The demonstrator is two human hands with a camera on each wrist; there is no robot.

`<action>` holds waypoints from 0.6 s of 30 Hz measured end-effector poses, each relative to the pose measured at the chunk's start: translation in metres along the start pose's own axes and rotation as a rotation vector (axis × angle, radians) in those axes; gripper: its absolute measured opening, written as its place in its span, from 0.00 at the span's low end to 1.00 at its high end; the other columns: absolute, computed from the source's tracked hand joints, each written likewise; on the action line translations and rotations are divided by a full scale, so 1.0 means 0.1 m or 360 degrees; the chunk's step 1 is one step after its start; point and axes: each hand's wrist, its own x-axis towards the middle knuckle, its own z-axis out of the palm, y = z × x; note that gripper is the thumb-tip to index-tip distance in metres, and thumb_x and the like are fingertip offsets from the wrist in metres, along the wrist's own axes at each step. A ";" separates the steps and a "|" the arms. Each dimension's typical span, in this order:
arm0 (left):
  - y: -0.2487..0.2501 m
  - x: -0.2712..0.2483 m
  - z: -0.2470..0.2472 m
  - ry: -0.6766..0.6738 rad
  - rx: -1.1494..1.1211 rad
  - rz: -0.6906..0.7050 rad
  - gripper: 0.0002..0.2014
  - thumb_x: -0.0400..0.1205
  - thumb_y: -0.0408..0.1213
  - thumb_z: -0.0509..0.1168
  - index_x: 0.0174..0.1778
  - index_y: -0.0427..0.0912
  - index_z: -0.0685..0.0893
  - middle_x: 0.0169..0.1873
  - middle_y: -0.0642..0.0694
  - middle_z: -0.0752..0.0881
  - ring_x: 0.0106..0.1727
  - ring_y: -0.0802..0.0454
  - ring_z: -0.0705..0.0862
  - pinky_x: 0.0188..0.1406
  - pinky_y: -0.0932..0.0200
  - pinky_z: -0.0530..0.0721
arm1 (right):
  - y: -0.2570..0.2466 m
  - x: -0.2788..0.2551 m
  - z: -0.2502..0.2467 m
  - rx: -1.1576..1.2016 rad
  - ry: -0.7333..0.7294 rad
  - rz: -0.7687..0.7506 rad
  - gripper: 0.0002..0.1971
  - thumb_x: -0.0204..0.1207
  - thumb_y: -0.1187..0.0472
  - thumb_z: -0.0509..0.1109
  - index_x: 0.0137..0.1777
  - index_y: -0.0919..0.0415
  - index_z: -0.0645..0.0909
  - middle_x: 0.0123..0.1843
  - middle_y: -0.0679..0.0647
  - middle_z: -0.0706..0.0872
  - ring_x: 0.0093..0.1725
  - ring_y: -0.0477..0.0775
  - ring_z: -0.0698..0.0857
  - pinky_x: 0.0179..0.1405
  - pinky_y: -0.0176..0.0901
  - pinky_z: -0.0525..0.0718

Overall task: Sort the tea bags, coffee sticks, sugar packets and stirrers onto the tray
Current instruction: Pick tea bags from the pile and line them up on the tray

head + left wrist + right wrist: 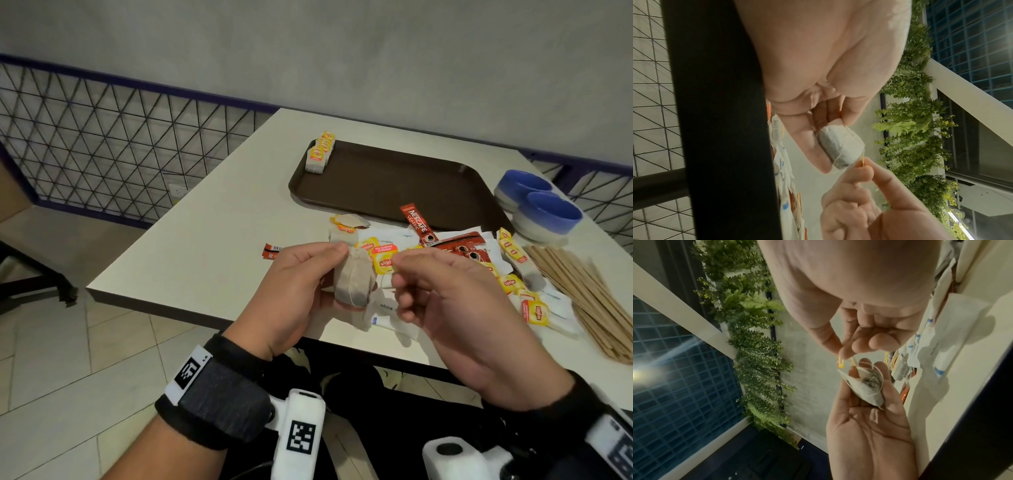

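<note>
- Left hand [301, 284] held one tea bag [354, 282] above the near edge of the surface [205, 222]; thumb on top, fingers [809, 141] curled beneath, bag pinched between them.
- Right hand [455, 301] pinched the bag's yellow tag [840, 364] between thumb and forefinger; remaining fingers loosely curled. String wound around the bag, per right wrist view.
- Step in hand, judged: tidying string and tag on this tea bag before placing it.
- Brown tray [394, 185] lay well beyond the hands; a short row of tea bags [320, 152] stood in its far left corner. Rest of the tray bare.
- Unsorted on the surface: loose tea bags, Nescafe coffee sticks [419, 224], white sugar packets [394, 322], wooden stirrers [589, 301] at right.
- Next move, judged: tuck the tag flat, then carry the bag to the row without loosening the string.
</note>
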 end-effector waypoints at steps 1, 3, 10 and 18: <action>0.00 0.00 0.00 0.0002 0.0006 -0.0001 0.15 0.89 0.34 0.60 0.53 0.27 0.89 0.41 0.35 0.90 0.42 0.46 0.88 0.37 0.54 0.89 | -0.01 -0.01 0.02 0.0018 -0.0016 -0.0008 0.07 0.79 0.66 0.74 0.40 0.61 0.91 0.35 0.59 0.88 0.29 0.52 0.79 0.28 0.44 0.76; 0.00 -0.01 0.01 -0.0017 0.0035 -0.0001 0.15 0.89 0.34 0.60 0.51 0.28 0.90 0.40 0.36 0.90 0.40 0.47 0.87 0.35 0.54 0.89 | -0.03 -0.02 0.05 0.0030 -0.0054 -0.0013 0.07 0.79 0.66 0.74 0.41 0.62 0.92 0.38 0.62 0.91 0.30 0.53 0.82 0.28 0.43 0.78; 0.00 -0.03 0.00 -0.0061 0.0158 0.0015 0.16 0.89 0.36 0.60 0.56 0.27 0.89 0.47 0.32 0.90 0.46 0.41 0.88 0.43 0.48 0.90 | -0.07 -0.02 0.09 -0.0147 0.0007 -0.0099 0.06 0.78 0.64 0.76 0.41 0.59 0.93 0.33 0.53 0.87 0.29 0.52 0.79 0.27 0.44 0.76; -0.04 -0.04 0.00 -0.0146 0.0332 0.0077 0.15 0.87 0.37 0.63 0.54 0.31 0.91 0.46 0.36 0.91 0.45 0.50 0.90 0.36 0.60 0.87 | -0.18 -0.01 0.05 -0.0370 -0.0155 -0.0153 0.09 0.79 0.66 0.75 0.37 0.58 0.90 0.35 0.57 0.86 0.33 0.54 0.79 0.26 0.45 0.75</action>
